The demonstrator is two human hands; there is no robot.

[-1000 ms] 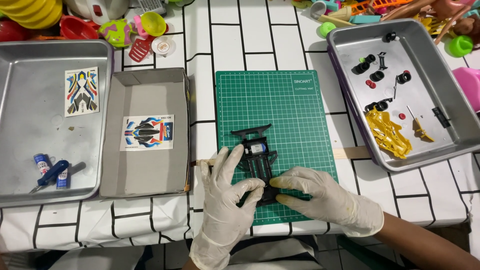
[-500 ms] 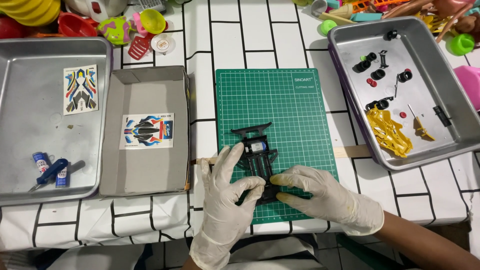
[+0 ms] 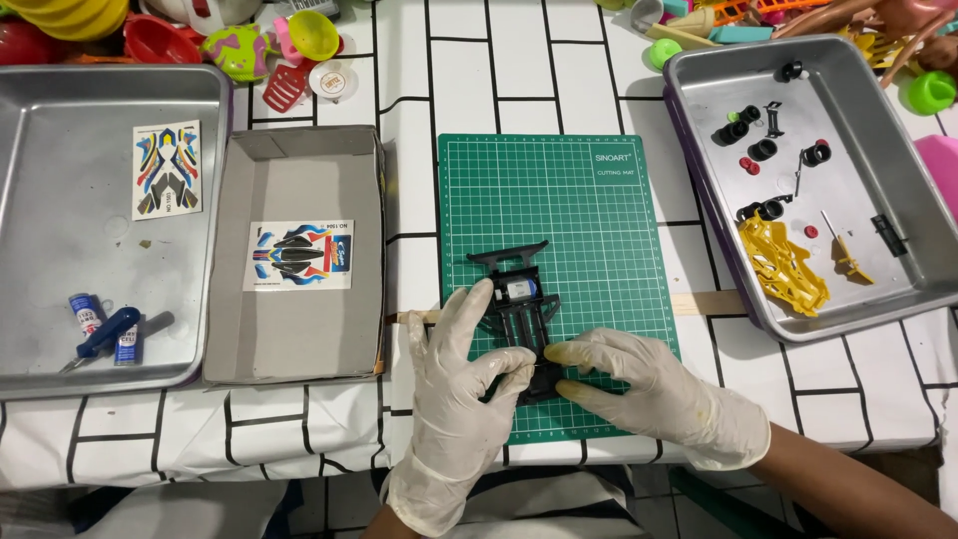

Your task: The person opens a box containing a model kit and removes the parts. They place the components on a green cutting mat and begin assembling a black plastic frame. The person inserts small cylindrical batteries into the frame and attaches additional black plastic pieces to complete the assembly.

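Note:
A black toy car chassis [image 3: 514, 299] with a small blue and silver motor lies on the green cutting mat [image 3: 559, 200]. Both hands wear white gloves. My left hand [image 3: 454, 384] rests over the chassis's left side, fingers spread along it. My right hand [image 3: 649, 384] comes in from the right, its fingertips pinching the chassis's near end where the two hands meet. The near part of the chassis is hidden under the fingers.
A metal tray [image 3: 898, 120] at the right holds black wheels, small red parts and a yellow parts frame [image 3: 783, 265]. A cardboard box lid [image 3: 299, 329] holds a sticker sheet [image 3: 297, 256]. The left tray [image 3: 60, 100] holds another sticker sheet, batteries and a blue screwdriver [image 3: 105, 334]. Colourful toys lie along the far edge.
The hands have shifted only slightly on the chassis; my left fingers have closed in a little toward the right fingertips. The chassis stays in place.

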